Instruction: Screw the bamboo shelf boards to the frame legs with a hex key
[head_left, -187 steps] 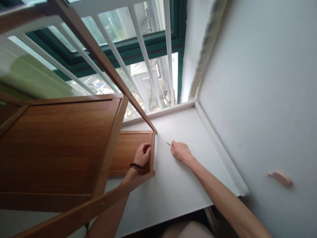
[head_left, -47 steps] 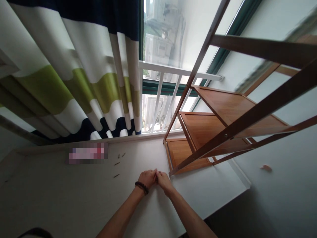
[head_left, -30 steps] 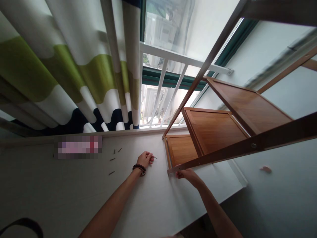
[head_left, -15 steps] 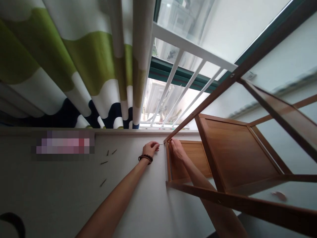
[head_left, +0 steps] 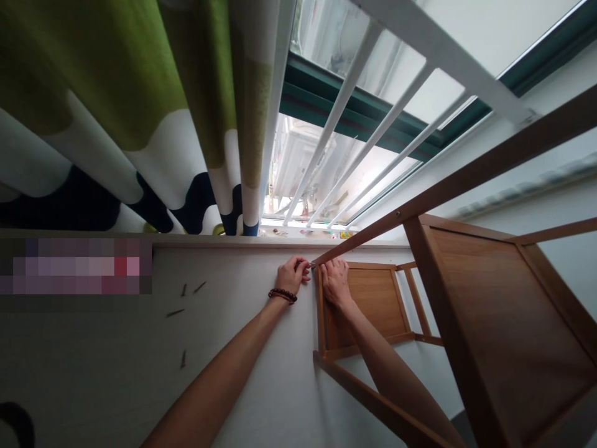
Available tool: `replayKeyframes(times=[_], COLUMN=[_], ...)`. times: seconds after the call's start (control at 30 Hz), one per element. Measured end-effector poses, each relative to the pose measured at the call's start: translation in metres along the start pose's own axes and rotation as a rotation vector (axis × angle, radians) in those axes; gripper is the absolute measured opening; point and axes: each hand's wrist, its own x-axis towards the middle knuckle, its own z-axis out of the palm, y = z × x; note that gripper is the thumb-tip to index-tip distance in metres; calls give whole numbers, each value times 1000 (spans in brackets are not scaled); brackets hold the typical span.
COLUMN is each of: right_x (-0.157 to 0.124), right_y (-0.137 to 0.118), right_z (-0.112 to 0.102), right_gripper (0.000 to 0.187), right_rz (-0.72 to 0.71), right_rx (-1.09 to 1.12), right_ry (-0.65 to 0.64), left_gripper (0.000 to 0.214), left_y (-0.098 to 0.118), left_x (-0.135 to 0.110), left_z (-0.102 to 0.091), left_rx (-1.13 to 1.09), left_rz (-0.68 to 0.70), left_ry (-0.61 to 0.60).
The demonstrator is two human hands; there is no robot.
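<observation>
My left hand (head_left: 293, 277), with a beaded bracelet at the wrist, pinches a thin metal screw (head_left: 312, 265). The screw points at the near end of a long brown post of the wooden shelf rack (head_left: 443, 184); whether its tip sits in a hole is too small to tell. Fingers of my right hand (head_left: 336, 283) curl over the corner where that post meets the end shelf panel (head_left: 377, 305), gripping the frame. Several loose screws (head_left: 175, 313) lie on the white surface (head_left: 233, 280) left of my left hand.
Green, white and navy curtains (head_left: 153, 124) hang at the left above a ledge (head_left: 224, 241). White window bars (head_left: 354, 81) stand behind the rack. A pixelated pinkish patch (head_left: 84, 266) covers something at the left. A larger wooden panel (head_left: 504, 298) rises at the right.
My left hand has brought the screw right up to the post's end. My right hand's fingers have spread over the frame corner. The view has shifted closer to the rack and window.
</observation>
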Motion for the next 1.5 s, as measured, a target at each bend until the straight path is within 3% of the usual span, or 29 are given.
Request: replayKeyframes(times=[0.6,0.93,1.13,1.3,1.5], right_x=[3,4,4,4,4], right_y=[0,0,1,1,1], right_z=[-1,0,0,1,1], right_gripper=[26,27,27,27,28], right_rz=[5,15,12,21,18], right_rx=[17,10,2,0,0], right_ry=[-21,-28,-27,-32,-21], left_gripper=[23,22,25,25,29], left_y=[7,5,8,20,38], left_x=[0,11,13,18,45], left_z=[1,-16,-23,-24,-25], left_rx=[187,526,620,626,533], left_rz=[40,235,295,233,1], left_ry=[-8,-148,-244,-296,-434])
